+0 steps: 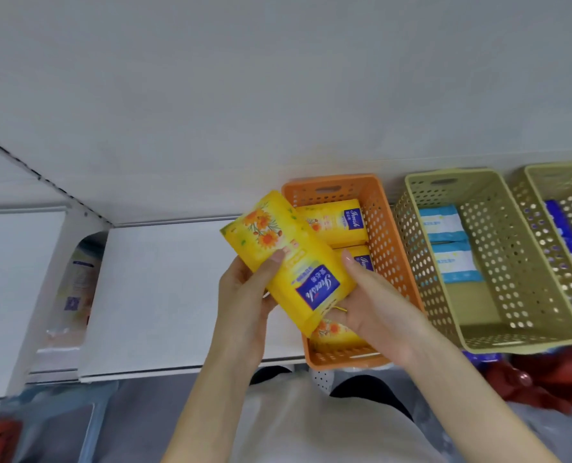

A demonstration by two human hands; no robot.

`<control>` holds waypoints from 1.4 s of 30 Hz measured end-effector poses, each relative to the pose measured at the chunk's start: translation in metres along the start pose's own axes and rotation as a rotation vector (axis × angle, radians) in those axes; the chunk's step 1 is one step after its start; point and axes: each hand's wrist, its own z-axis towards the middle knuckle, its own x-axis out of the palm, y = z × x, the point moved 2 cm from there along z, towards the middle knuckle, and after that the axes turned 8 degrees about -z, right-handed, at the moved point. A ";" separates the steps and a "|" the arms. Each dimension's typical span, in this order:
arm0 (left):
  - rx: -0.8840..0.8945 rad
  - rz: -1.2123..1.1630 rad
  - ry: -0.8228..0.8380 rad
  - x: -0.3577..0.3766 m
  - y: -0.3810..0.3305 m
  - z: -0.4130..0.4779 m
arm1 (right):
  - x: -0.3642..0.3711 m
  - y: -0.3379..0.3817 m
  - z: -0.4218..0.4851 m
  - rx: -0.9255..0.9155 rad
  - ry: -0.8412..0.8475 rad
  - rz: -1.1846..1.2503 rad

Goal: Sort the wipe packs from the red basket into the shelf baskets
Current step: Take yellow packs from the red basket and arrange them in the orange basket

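Two bare forearms stretched from below toward the shelf's (177, 279) front edge. Low at the right, under that edge, sat a red shape (551, 372), too blurred to name for sure. Then the action: the left grip (244, 295) was clenched on a yellow wipe pack (288, 259), thumb pressed on its printed face and fingers curled beneath. The right grip (374, 309) cupped the pack's near end from the other side, thumb lying along its edge, so both were grasping the same pack. It was held tilted in the air, blue label toward the person and flowers pointing away to the left, over the left wall of the orange basket (389, 262).

That basket stood at the shelf's front edge and ran back toward the rear wall. It carried more of the same: one yellow pack (334, 332) at its near end under the hands, another (364, 262) half hidden by the right thumb, and a third (334, 222) at the far end.

Just beside it to the right stood an olive basket (511, 279) with two blue-and-white packs (445, 225) lying end to end along its left wall. Farther right, cut by the frame, a second olive basket (558, 175) showed dark blue packs (565, 235).
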 end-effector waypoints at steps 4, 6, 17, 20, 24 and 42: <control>0.032 -0.105 0.032 0.015 0.003 -0.001 | 0.008 -0.004 -0.019 -0.081 -0.096 0.175; 0.034 -0.121 0.053 0.021 0.006 -0.004 | 0.010 -0.017 -0.021 -0.098 -0.246 0.138; -0.071 -0.233 0.068 0.031 0.029 -0.015 | 0.001 -0.023 -0.023 -0.300 -0.542 -0.141; -0.034 -0.139 0.056 0.022 0.023 -0.012 | -0.007 -0.018 -0.025 -0.285 -0.480 -0.059; 0.047 0.118 -0.001 0.000 0.013 -0.003 | -0.030 -0.011 -0.028 -0.209 -0.512 0.010; 0.079 0.626 -0.013 -0.016 0.081 0.007 | -0.046 -0.037 0.029 0.056 -0.841 0.346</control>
